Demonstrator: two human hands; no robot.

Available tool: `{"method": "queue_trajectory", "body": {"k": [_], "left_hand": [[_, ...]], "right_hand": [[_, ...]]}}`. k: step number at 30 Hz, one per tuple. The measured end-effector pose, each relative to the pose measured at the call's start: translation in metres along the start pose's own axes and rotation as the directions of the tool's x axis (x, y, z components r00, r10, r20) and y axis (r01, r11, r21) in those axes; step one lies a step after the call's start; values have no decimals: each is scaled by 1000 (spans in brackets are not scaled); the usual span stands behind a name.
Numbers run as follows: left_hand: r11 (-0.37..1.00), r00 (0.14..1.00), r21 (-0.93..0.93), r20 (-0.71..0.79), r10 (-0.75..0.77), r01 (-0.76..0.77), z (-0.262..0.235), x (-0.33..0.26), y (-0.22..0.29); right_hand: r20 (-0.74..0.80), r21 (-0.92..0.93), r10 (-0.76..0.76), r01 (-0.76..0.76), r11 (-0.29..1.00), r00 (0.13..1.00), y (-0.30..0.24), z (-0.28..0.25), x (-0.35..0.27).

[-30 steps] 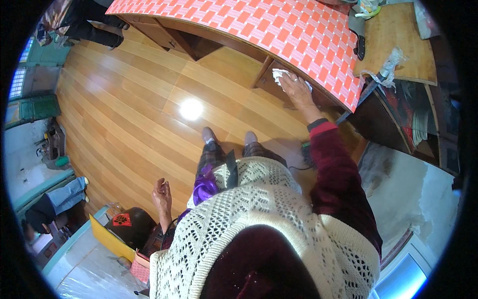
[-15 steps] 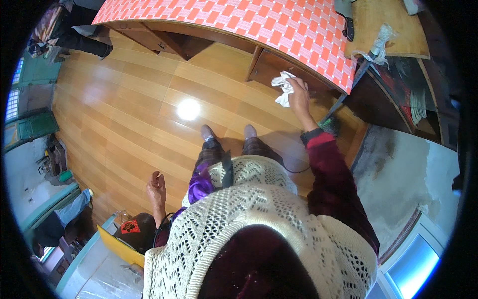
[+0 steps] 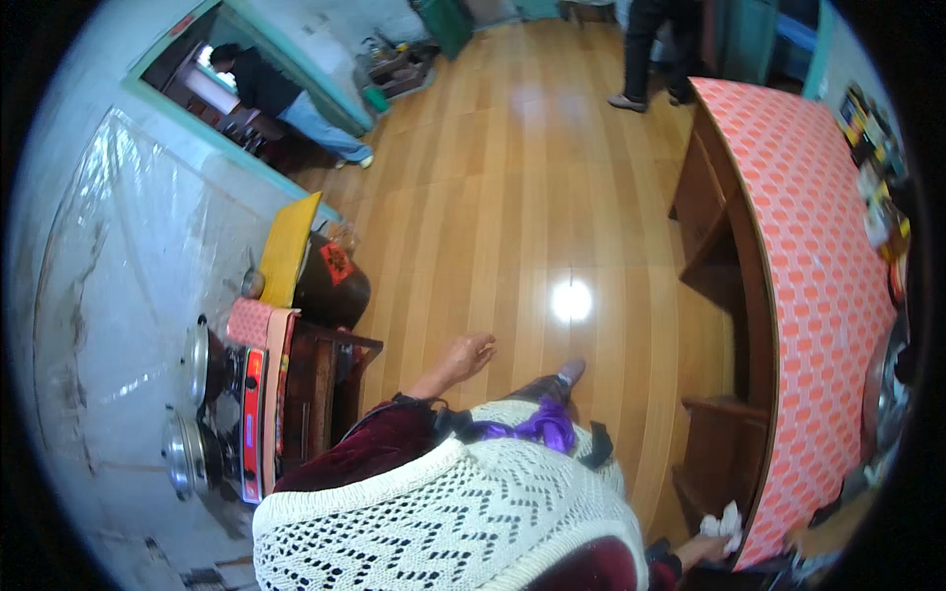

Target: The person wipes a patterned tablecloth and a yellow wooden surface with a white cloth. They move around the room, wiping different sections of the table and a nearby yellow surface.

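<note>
So the right hand [image 3: 702, 548] is way down at the bottom edge, closed around a crumpled white cloth [image 3: 726, 519], and that cloth sits right against the near corner of the surface [image 3: 818, 325] with the orange-and-white patterned cover. The left hand [image 3: 465, 357] is out in front over the wooden floor [image 3: 512, 197], fingers loosely spread, holding nothing and touching nothing.

Stuff around: the surface runs along the right side, with open wooden shelves [image 3: 714, 433] under its edge and some small clutter at its far rim, too blurry to identify. On the left there's a small wooden stand [image 3: 315, 384] with a gas stove [image 3: 232, 414] and two metal pots [image 3: 187, 448] on it, right against a plastic-covered wall. Just past that, a dark round jar [image 3: 330, 281] with a yellow board [image 3: 288, 246] leaning by it. One person [image 3: 281, 98] bends in the doorway at the upper left, and another person's legs [image 3: 650, 49] stand at the far end of the surface.
</note>
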State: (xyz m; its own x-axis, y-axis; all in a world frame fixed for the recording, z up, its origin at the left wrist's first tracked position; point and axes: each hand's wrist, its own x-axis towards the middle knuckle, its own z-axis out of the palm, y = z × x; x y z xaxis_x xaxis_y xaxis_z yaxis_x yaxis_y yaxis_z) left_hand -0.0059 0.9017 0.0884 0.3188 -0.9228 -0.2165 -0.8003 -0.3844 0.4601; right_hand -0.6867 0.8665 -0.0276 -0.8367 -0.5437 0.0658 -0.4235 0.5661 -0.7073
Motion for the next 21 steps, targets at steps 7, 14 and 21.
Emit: {"method": "queue_trajectory", "body": {"k": [7, 14, 21], "left_hand": [[1000, 997, 11, -67, -26, 27, -16, -8, -15], [997, 999, 74, -39, -25, 28, -16, 17, -39], [873, 964, -412, 147, -220, 262, -4, 65, -66]], "right_hand": [[139, 185, -74, 47, 982, 988, -5, 49, -1], [406, 431, -126, -69, 900, 905, -39, 85, 1], [265, 265, -291, 221, 939, 919, -147, 79, -13]]}}
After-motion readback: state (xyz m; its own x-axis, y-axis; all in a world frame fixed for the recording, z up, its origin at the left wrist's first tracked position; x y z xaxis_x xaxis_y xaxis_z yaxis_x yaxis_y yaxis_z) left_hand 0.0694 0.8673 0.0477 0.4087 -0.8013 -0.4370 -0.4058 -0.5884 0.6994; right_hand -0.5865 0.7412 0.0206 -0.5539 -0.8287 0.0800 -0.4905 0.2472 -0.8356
